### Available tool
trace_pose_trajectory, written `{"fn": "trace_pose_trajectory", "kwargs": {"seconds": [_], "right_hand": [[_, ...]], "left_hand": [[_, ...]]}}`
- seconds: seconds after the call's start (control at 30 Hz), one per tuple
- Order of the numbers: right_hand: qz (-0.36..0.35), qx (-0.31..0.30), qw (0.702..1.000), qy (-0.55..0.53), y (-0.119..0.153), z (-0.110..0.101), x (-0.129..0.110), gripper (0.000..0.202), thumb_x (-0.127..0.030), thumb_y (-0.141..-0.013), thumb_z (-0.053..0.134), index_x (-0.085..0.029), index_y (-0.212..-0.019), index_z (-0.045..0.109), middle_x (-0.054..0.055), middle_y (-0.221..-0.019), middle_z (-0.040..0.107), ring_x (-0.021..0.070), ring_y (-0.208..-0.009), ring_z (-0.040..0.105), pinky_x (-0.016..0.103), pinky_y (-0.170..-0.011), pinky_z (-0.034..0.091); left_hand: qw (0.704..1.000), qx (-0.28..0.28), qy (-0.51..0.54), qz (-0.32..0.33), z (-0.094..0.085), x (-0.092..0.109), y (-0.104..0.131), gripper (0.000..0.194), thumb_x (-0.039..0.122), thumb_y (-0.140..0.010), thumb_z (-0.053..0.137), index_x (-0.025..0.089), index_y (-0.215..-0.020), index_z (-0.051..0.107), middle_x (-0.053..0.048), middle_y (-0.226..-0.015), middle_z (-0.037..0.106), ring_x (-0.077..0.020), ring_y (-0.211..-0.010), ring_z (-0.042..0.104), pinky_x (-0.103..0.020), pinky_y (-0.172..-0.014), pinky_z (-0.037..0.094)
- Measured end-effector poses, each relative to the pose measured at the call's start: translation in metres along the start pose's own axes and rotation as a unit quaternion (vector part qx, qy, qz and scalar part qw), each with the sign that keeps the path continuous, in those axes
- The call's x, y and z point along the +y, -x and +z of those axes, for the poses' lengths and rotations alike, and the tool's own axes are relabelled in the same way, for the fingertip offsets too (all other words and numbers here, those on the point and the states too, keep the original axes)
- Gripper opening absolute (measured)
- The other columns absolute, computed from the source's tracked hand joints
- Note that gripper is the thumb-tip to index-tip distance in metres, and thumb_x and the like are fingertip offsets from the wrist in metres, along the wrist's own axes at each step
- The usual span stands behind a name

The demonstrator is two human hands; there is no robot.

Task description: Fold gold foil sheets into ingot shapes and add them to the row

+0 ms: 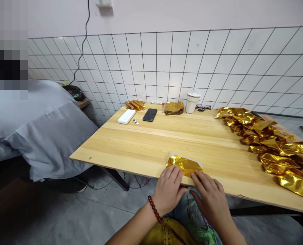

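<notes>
A sheet of gold foil paper [184, 164] with a pale border lies at the front edge of the wooden table [141, 149]. My left hand [168, 190], with a red bead bracelet [154, 209] at the wrist, rests its fingers on the sheet's near left part. At the near right corner, my right hand [212, 195] touches the foil with its fingertips. Both thumbs stand apart from the fingers, below the table edge, and I see no pinch on the paper. The sheet's near edge is hidden under the fingers.
Folded gold foil pieces [269, 136] line the right side. Along the back are foil strips [135, 104], a stack of foil paper [174, 108], a white cup [192, 102], glasses [203, 108], a phone [149, 115] and a white power bank [126, 116]. A person's grey shirt [46, 132] shows left.
</notes>
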State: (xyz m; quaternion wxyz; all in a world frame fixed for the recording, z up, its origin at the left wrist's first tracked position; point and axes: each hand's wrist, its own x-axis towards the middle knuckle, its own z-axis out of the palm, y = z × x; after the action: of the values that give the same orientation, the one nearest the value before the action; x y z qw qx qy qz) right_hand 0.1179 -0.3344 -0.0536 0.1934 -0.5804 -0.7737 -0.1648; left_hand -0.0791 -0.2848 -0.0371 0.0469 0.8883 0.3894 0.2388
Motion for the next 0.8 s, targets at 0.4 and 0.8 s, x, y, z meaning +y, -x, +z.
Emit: {"fn": "trace_pose_trajectory", "kwargs": {"seconds": [0.4,0.8], "right_hand": [[-0.002,-0.036,0.999,-0.037,-0.019,-0.008,-0.012,0.048,-0.041,-0.082,0.069,-0.019,-0.123,0.059,0.015,-0.119,0.062,0.0317,-0.107,0.056,0.044,-0.087,0.043],[-0.090,-0.076,0.985,-0.124,-0.090,-0.030,0.019,0.028,-0.024,-0.094,0.050,-0.020,-0.114,0.068,0.011,-0.110,0.071,0.0244,-0.097,0.067,0.039,-0.081,0.049]], "left_hand": [[0.996,-0.020,-0.031,-0.083,-0.013,0.007,-0.033,0.030,0.040,-0.094,0.047,0.018,-0.111,0.058,-0.014,-0.123,0.056,-0.0295,-0.112,0.051,-0.049,-0.095,0.043],[0.991,-0.117,0.033,0.046,-0.018,-0.047,-0.082,0.035,0.026,-0.091,0.049,0.014,-0.123,0.057,-0.014,-0.139,0.053,-0.0282,-0.135,0.042,-0.048,-0.111,0.033]]}}
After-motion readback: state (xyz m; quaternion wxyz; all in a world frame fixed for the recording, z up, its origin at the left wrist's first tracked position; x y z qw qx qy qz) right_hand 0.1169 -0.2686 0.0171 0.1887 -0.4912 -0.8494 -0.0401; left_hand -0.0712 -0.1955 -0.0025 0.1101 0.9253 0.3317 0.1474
